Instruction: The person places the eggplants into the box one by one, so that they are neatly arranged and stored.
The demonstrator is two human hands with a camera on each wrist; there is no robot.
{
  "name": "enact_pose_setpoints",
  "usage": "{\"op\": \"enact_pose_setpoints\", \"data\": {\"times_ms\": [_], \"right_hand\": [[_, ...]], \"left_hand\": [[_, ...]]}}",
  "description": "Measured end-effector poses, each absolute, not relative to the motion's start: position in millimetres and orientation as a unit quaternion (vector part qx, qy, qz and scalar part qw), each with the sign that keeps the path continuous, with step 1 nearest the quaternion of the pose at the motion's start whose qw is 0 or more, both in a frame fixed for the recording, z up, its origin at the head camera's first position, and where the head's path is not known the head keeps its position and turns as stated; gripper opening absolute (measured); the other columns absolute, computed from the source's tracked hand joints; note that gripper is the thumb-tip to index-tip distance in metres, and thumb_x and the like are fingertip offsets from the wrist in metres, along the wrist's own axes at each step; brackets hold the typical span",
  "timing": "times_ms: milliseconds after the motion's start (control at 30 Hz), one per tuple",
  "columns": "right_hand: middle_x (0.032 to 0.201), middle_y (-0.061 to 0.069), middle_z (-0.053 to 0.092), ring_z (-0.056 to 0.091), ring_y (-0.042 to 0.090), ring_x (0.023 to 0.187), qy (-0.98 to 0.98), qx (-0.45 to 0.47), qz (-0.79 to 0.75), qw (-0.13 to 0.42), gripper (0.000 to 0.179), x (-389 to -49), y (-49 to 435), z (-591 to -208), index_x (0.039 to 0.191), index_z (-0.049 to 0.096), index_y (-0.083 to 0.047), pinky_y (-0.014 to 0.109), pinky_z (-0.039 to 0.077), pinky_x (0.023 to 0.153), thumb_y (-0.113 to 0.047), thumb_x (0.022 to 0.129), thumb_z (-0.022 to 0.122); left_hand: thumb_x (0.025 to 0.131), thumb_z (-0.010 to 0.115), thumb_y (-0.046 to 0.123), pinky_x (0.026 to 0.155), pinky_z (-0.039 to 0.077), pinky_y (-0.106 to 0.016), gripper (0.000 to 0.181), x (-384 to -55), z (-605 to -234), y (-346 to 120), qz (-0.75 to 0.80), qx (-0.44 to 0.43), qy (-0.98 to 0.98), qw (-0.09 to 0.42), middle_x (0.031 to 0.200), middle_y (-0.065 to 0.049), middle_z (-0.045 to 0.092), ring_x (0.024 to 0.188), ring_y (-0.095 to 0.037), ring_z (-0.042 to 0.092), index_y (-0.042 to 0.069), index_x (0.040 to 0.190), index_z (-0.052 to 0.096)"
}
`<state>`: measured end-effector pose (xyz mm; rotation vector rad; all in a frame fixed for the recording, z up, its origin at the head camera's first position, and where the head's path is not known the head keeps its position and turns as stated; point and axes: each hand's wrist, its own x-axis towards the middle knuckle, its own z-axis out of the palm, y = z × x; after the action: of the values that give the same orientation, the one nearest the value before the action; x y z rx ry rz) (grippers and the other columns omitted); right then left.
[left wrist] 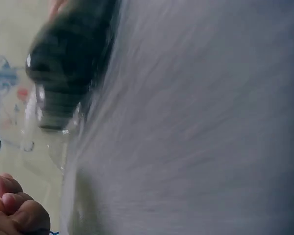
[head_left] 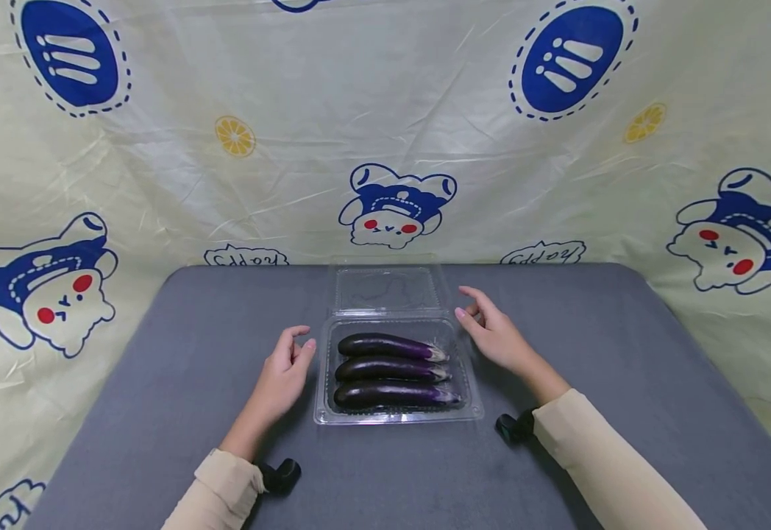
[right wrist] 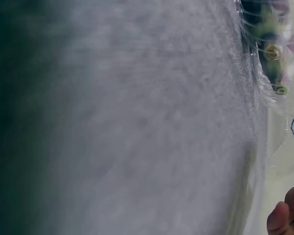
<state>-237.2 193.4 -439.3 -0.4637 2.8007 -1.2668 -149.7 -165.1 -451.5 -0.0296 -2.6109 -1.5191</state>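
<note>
Three dark purple eggplants (head_left: 388, 369) lie side by side in a clear plastic clamshell box (head_left: 399, 420), stem ends to the right. The box's lid (head_left: 387, 288) is folded back, away from the person. Just left of the box hovers my left hand (head_left: 282, 379), fingers loosely bent and holding nothing. My right hand (head_left: 499, 338) is near the box's upper right corner, its fingers relaxed with nothing between them. In the left wrist view an eggplant (left wrist: 71, 54) shows blurred through plastic; the right wrist view catches green stem ends (right wrist: 273, 51) behind the box wall.
A grey cloth-covered table (head_left: 226, 309) carries the box near its middle. Behind it hangs a pale printed curtain (head_left: 313, 147) with blue cartoon figures. A dark wrist device (head_left: 282, 477) sits at the left wrist, and another device (head_left: 514, 428) at the right.
</note>
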Motion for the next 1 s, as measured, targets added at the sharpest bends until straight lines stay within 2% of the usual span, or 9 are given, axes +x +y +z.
{"op": "enact_pose_setpoints", "data": {"times_ms": [233, 433, 533, 633, 667, 733, 833, 900, 1000], "right_hand": [[0.12, 0.016, 0.056, 0.055, 0.024, 0.091, 0.898, -0.126, -0.418, 0.05, 0.064, -249.5, 188.8, -444.5, 0.157, 0.024, -0.013, 0.036, 0.044, 0.075, -0.045, 0.105, 0.042], [0.118, 0.017, 0.059, 0.058, 0.027, 0.103, 0.89, -0.12, -0.431, 0.086, 0.069, -256.3, 181.9, -446.9, 0.158, 0.018, -0.007, 0.037, 0.046, 0.082, -0.048, 0.105, 0.038], [0.118, 0.019, 0.062, 0.059, 0.031, 0.108, 0.886, -0.112, -0.437, 0.112, 0.072, -258.3, 179.6, -448.0, 0.159, 0.015, -0.005, 0.041, 0.048, 0.088, -0.05, 0.105, 0.034], [0.121, 0.021, 0.064, 0.059, 0.034, 0.116, 0.881, -0.106, -0.445, 0.125, 0.073, -259.3, 177.2, -447.3, 0.158, 0.017, -0.003, 0.048, 0.048, 0.097, -0.051, 0.106, 0.033], [0.123, 0.021, 0.064, 0.058, 0.035, 0.119, 0.878, -0.106, -0.449, 0.128, 0.072, -259.3, 176.5, -446.7, 0.158, 0.017, -0.003, 0.049, 0.047, 0.1, -0.05, 0.106, 0.033], [0.126, 0.022, 0.064, 0.057, 0.035, 0.124, 0.874, -0.113, -0.454, 0.13, 0.07, -259.5, 175.4, -446.3, 0.157, 0.018, -0.002, 0.051, 0.045, 0.104, -0.047, 0.107, 0.033], [0.127, 0.022, 0.062, 0.058, 0.035, 0.12, 0.872, -0.121, -0.458, 0.124, 0.066, -259.1, 174.0, -445.3, 0.157, 0.019, -0.003, 0.049, 0.047, 0.1, -0.044, 0.107, 0.035], [0.125, 0.021, 0.062, 0.059, 0.033, 0.112, 0.873, -0.126, -0.457, 0.115, 0.065, -258.7, 173.2, -444.9, 0.157, 0.02, -0.003, 0.044, 0.048, 0.094, -0.042, 0.107, 0.036], [0.121, 0.02, 0.063, 0.059, 0.028, 0.1, 0.871, -0.129, -0.463, 0.102, 0.063, -257.9, 172.4, -444.8, 0.157, 0.02, -0.004, 0.037, 0.046, 0.086, -0.038, 0.108, 0.037]], "left_hand": [[0.104, 0.05, 0.029, 0.063, 0.036, -0.029, 0.043, -183.0, -448.8, -161.0, -0.537, 0.015, -0.843, 0.029, 0.074, 0.0, 0.041, 0.064, -0.016, 0.042, 0.007, 0.141, 0.048], [0.105, 0.043, 0.039, 0.064, 0.04, -0.03, 0.059, -203.1, -449.6, -157.8, -0.564, 0.041, -0.824, -0.041, 0.079, -0.003, 0.045, 0.065, -0.014, 0.045, 0.003, 0.151, 0.035], [0.105, 0.041, 0.044, 0.073, 0.051, -0.031, 0.063, -207.4, -451.3, -155.9, -0.579, 0.053, -0.81, -0.075, 0.1, -0.01, 0.059, 0.08, -0.016, 0.058, 0.005, 0.153, 0.032], [0.105, 0.041, 0.044, 0.083, 0.055, -0.034, 0.062, -210.5, -452.7, -154.1, -0.59, 0.055, -0.801, -0.083, 0.121, -0.014, 0.059, 0.098, -0.018, 0.061, 0.007, 0.154, 0.032], [0.105, 0.042, 0.043, 0.083, 0.055, -0.033, 0.061, -211.6, -452.8, -153.3, -0.593, 0.056, -0.799, -0.082, 0.119, -0.013, 0.059, 0.097, -0.018, 0.061, 0.009, 0.154, 0.033], [0.105, 0.044, 0.038, 0.074, 0.053, -0.03, 0.058, -213.6, -453.0, -152.2, -0.6, 0.054, -0.795, -0.071, 0.101, -0.01, 0.059, 0.083, -0.016, 0.059, 0.01, 0.154, 0.034], [0.105, 0.048, 0.031, 0.06, 0.043, -0.026, 0.054, -215.8, -452.3, -150.3, -0.606, 0.05, -0.792, -0.047, 0.076, -0.001, 0.047, 0.06, -0.013, 0.047, 0.01, 0.153, 0.036], [0.104, 0.05, 0.027, 0.056, 0.039, -0.025, 0.053, -217.2, -451.7, -149.2, -0.606, 0.045, -0.794, -0.031, 0.071, 0.003, 0.042, 0.056, -0.011, 0.042, 0.009, 0.152, 0.039], [0.103, 0.052, 0.023, 0.058, 0.038, -0.024, 0.051, -217.5, -450.3, -147.1, -0.603, 0.043, -0.796, -0.012, 0.073, 0.003, 0.043, 0.061, -0.011, 0.042, 0.007, 0.15, 0.042]]}}
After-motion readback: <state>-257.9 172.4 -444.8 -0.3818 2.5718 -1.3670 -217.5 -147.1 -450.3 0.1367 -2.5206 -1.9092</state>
